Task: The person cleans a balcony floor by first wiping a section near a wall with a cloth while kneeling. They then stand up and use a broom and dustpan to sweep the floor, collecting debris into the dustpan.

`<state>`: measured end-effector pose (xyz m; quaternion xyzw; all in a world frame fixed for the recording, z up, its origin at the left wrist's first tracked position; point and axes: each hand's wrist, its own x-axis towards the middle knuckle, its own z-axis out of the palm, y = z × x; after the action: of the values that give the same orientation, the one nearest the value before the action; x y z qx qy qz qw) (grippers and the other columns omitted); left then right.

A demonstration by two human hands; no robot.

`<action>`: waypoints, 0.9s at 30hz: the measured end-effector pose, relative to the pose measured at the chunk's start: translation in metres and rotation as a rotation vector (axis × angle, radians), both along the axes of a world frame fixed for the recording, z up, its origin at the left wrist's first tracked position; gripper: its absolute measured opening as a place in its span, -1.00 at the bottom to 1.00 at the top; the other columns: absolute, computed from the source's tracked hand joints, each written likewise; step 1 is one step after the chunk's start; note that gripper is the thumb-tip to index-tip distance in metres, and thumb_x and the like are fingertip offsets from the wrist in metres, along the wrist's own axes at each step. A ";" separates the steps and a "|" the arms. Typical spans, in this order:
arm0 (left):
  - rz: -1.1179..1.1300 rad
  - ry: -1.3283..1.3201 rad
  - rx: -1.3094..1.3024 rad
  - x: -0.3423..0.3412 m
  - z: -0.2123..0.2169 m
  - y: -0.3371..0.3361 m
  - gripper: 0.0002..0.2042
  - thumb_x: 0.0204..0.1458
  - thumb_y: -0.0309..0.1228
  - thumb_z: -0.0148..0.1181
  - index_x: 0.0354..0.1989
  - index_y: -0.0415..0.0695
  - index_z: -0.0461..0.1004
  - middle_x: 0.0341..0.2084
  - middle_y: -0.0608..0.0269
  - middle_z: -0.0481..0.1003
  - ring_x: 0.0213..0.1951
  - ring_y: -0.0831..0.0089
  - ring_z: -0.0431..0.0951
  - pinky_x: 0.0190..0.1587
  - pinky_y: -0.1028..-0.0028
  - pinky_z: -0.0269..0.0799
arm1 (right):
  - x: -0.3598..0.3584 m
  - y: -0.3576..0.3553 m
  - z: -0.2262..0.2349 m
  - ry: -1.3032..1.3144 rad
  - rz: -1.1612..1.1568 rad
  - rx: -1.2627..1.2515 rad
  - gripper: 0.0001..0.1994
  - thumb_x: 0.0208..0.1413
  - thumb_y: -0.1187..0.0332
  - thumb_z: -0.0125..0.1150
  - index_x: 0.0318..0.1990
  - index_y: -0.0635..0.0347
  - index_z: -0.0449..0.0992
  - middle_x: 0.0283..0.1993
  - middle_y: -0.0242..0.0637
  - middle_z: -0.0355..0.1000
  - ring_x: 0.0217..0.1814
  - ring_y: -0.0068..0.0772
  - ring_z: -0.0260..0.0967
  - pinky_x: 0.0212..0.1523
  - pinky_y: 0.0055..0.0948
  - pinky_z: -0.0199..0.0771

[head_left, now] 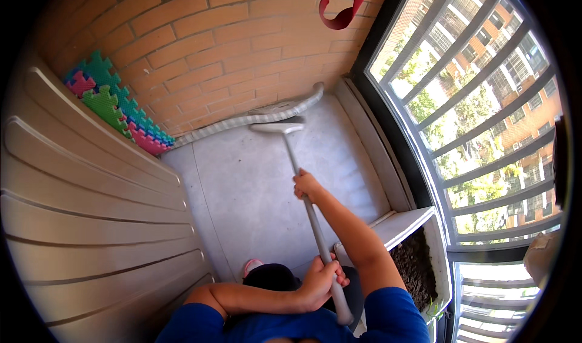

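Flanking the tiled floor are foam mats and a soil planter; both the left hand and right hand clench the grey broom.

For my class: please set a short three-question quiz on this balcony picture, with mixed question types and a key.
1. True or false: both hands grip the grey broom handle.
2. Multiple choice: what stands against the brick wall at the left? A) a red bucket B) coloured foam puzzle mats C) a folded ladder
3. Fill in: the white planter box at the right holds dark ____.

Key
1. True: the right hand holds the handle higher along its length, and the left hand holds it near its end.
2. B
3. soil
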<state>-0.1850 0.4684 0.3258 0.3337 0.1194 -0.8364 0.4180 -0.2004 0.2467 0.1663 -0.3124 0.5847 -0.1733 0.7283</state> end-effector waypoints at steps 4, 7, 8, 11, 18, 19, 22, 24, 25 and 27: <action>-0.180 0.048 0.035 -0.006 -0.014 0.027 -0.83 0.06 -0.52 -0.14 -0.20 -0.12 0.07 -0.41 0.15 0.30 -0.34 0.32 0.39 -0.19 0.24 0.38 | 0.023 0.050 0.003 0.018 0.212 -0.065 -0.86 0.02 0.47 -0.15 -0.23 0.19 0.20 -0.76 -0.34 0.09 -0.84 -0.50 0.05 -0.87 -0.47 0.02; -0.536 0.223 -0.076 0.010 -0.001 0.026 -0.85 0.09 -0.49 -0.14 -0.18 -0.17 0.11 -0.24 0.03 0.35 -0.21 0.23 0.41 -0.06 0.32 0.31 | -0.002 0.072 0.030 -0.181 0.078 0.055 -0.73 0.03 0.47 -0.12 -0.08 0.19 0.19 -0.74 -0.39 0.05 -0.82 -0.55 0.00 -0.85 -0.52 -0.03; -0.717 0.266 -0.105 0.012 -0.009 0.025 -0.78 0.10 -0.44 -0.10 -0.11 -0.22 0.17 -0.13 0.02 0.35 -0.09 0.31 0.39 0.01 0.42 0.28 | -0.013 0.075 0.037 -0.169 0.073 0.082 -0.67 0.03 0.46 -0.11 -0.01 0.18 0.15 -0.72 -0.41 0.04 -0.80 -0.57 -0.01 -0.83 -0.53 -0.04; -0.972 0.139 -0.752 0.023 -0.029 0.018 -0.77 0.10 -0.40 -0.06 -0.13 -0.26 0.28 -0.19 0.12 0.39 -0.15 0.45 0.41 -0.06 0.50 0.32 | -0.046 0.093 0.053 -0.099 0.084 0.038 -0.50 0.02 0.46 -0.05 0.15 0.16 0.01 -0.69 -0.40 0.05 -0.78 -0.59 -0.01 -0.81 -0.55 -0.04; -0.628 -0.438 -0.898 0.080 -0.063 -0.046 -0.75 0.12 -0.44 -0.17 -0.06 -0.17 0.33 -0.53 0.25 0.48 -0.36 0.57 0.46 -0.24 0.52 0.34 | -0.123 0.120 0.078 -0.152 -0.040 0.156 -0.34 0.05 0.49 -0.02 0.25 0.20 -0.23 -0.59 -0.31 0.18 -0.66 -0.53 0.13 -0.71 -0.56 0.12; -0.594 -0.592 -0.872 0.085 -0.073 -0.046 -0.75 0.11 -0.44 -0.15 -0.06 -0.19 0.33 -0.45 0.21 0.48 -0.31 0.55 0.46 -0.21 0.51 0.34 | -0.129 0.122 0.080 -0.139 -0.050 0.165 -0.34 0.04 0.50 -0.01 0.25 0.21 -0.22 -0.56 -0.30 0.19 -0.63 -0.53 0.13 -0.70 -0.57 0.13; -0.696 -0.989 -0.922 0.112 -0.135 -0.034 -0.74 0.07 -0.42 -0.08 -0.08 -0.23 0.35 -0.24 0.15 0.47 -0.21 0.48 0.47 -0.22 0.45 0.38 | -0.148 0.115 0.083 -0.175 -0.040 0.214 -0.38 0.00 0.54 0.00 0.22 0.27 -0.14 -0.41 -0.24 0.24 -0.53 -0.47 0.14 -0.63 -0.61 0.18; -0.865 -0.718 -0.740 0.135 -0.179 -0.021 -0.71 0.08 -0.36 -0.07 -0.07 -0.24 0.35 -0.17 0.18 0.45 -0.12 0.44 0.44 -0.20 0.47 0.38 | -0.158 0.119 0.080 -0.192 -0.174 0.228 -0.45 0.00 0.55 -0.01 0.16 0.28 -0.05 -0.41 -0.23 0.23 -0.50 -0.45 0.16 -0.62 -0.60 0.19; -0.944 -0.566 -0.589 0.146 -0.187 -0.013 -0.71 0.09 -0.37 -0.08 -0.06 -0.25 0.33 -0.13 0.14 0.41 -0.11 0.45 0.43 -0.09 0.49 0.33 | -0.164 0.120 0.077 -0.203 -0.238 0.241 -0.49 0.00 0.56 -0.01 0.13 0.28 0.00 -0.41 -0.22 0.23 -0.48 -0.44 0.16 -0.61 -0.59 0.20; -0.726 -0.291 -0.336 0.161 -0.221 0.033 -0.70 0.10 -0.31 -0.08 -0.07 -0.23 0.35 -0.15 0.15 0.43 -0.12 0.45 0.42 -0.05 0.46 0.30 | -0.169 0.118 0.077 -0.279 -0.262 0.252 -0.65 0.02 0.54 -0.02 -0.02 0.23 0.09 -0.42 -0.21 0.22 -0.47 -0.42 0.16 -0.58 -0.58 0.22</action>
<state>-0.0242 0.5009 0.1048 0.3960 -0.2042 -0.8813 0.1572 -0.3696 0.3648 0.2431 -0.1133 0.5310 -0.2336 0.8066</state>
